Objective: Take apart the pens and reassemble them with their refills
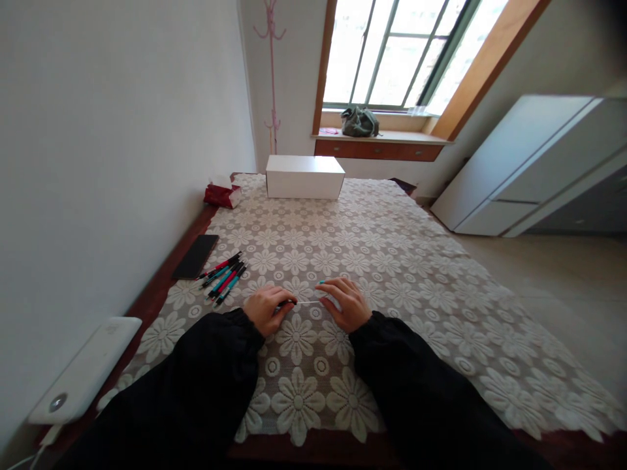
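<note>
Both hands rest on a lace flower-pattern tablecloth (392,261) near its front middle. My left hand (267,308) pinches the dark end of a thin pen part, and my right hand (345,302) grips the other end, where a teal tip (322,282) shows. A thin white refill (306,303) spans the gap between the two hands. Just left of my left hand lies a bunch of several pens (224,277) in teal, red and black.
A black phone (196,256) lies on the table's left edge by the wall. A white device (83,369) sits at the near left. A white box (304,176) and a red tissue pack (222,194) stand at the far end. A cabinet (529,163) stands at right.
</note>
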`<action>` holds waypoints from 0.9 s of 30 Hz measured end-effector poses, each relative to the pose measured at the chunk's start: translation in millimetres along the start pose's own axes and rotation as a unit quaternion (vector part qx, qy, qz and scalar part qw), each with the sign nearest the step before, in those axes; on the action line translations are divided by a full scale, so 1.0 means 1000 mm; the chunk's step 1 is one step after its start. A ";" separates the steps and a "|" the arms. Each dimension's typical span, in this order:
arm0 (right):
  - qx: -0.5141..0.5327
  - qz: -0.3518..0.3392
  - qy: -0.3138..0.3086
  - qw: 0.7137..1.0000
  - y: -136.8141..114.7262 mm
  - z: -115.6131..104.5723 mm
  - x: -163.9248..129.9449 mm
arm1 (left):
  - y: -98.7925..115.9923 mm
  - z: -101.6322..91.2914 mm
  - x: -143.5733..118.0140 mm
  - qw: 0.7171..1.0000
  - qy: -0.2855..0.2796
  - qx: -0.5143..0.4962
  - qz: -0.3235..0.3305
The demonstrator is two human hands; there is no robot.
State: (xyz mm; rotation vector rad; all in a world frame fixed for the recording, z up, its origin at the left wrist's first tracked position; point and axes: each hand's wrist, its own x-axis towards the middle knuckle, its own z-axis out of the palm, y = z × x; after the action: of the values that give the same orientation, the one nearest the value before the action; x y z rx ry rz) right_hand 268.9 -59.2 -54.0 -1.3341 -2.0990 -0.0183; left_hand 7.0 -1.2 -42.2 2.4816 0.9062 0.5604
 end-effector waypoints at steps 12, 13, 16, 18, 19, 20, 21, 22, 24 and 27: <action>0.022 -0.017 -0.043 0.999 -0.015 0.005 0.001 | -0.007 0.006 -0.001 0.999 0.025 -0.007 0.035; 0.020 -0.011 -0.042 0.999 -0.014 0.005 0.001 | -0.006 0.006 -0.001 0.999 0.025 -0.003 0.030; 0.013 0.006 -0.036 0.999 -0.014 0.005 0.001 | -0.004 0.004 -0.001 0.999 0.025 0.001 0.024; 0.006 0.018 -0.035 0.999 -0.014 0.005 0.000 | -0.003 0.003 -0.001 0.999 0.034 0.003 0.022; 0.002 0.022 -0.035 0.999 -0.014 0.005 0.000 | -0.002 0.002 -0.001 0.999 0.039 0.005 0.019; 0.000 0.025 -0.034 0.999 -0.014 0.005 0.000 | -0.002 0.001 -0.001 0.999 0.044 0.008 0.015; -0.001 0.026 -0.034 0.999 -0.014 0.005 0.000 | -0.001 0.000 -0.001 0.999 0.048 0.012 0.009; 0.000 0.025 -0.036 0.999 -0.014 0.005 0.000 | -0.001 -0.001 -0.001 0.999 0.051 0.016 0.000; 0.006 0.015 -0.046 0.999 -0.015 0.005 0.000 | -0.002 -0.001 -0.001 0.998 0.055 0.024 -0.024; 0.013 -0.007 -0.074 0.997 -0.015 0.006 0.000 | -0.003 -0.001 -0.001 0.996 0.056 0.037 -0.062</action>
State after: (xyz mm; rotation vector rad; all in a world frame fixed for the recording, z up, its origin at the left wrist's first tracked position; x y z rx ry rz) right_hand 253.5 -64.2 -54.0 -1.3413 -2.2230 0.1053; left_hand 4.6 0.3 -43.1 2.4578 1.1349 0.6407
